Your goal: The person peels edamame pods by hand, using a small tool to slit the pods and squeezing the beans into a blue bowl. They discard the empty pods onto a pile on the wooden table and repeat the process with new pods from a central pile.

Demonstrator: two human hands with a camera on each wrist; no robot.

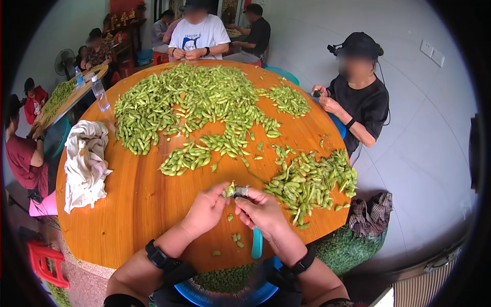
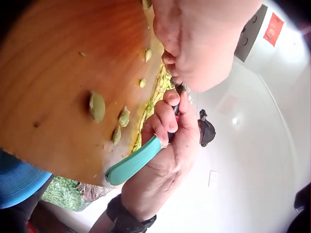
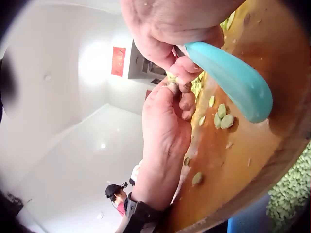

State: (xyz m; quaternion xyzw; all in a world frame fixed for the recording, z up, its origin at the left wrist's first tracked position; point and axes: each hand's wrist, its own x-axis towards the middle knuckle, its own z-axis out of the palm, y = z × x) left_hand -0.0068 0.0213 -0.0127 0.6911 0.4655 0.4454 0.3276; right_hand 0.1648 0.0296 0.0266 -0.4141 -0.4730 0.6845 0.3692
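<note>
My left hand (image 1: pixel 203 211) pinches a green soybean pod (image 1: pixel 228 191) between thumb and fingers over the near edge of the table. Right beside it, my right hand (image 1: pixel 263 209) has its fingers curled round a tool with a curved turquoise handle (image 3: pixel 233 77); the handle sticks out below the palm. The tool's working end is hidden among the fingers. A dark and silvery band (image 1: pixel 240 191) shows at the fingertips where the two hands meet. Several cut pod pieces (image 2: pixel 97 107) lie on the wood beneath the hands.
The round wooden table (image 1: pixel 138 204) bears a big heap of pods (image 1: pixel 189 97) and a smaller pile (image 1: pixel 312 179) at right. A white cloth (image 1: pixel 84 163) and bottle (image 1: pixel 100 94) stand left. Below the edge sits a blue basin (image 1: pixel 189 294) of beans. A person (image 1: pixel 363 97) sits at right.
</note>
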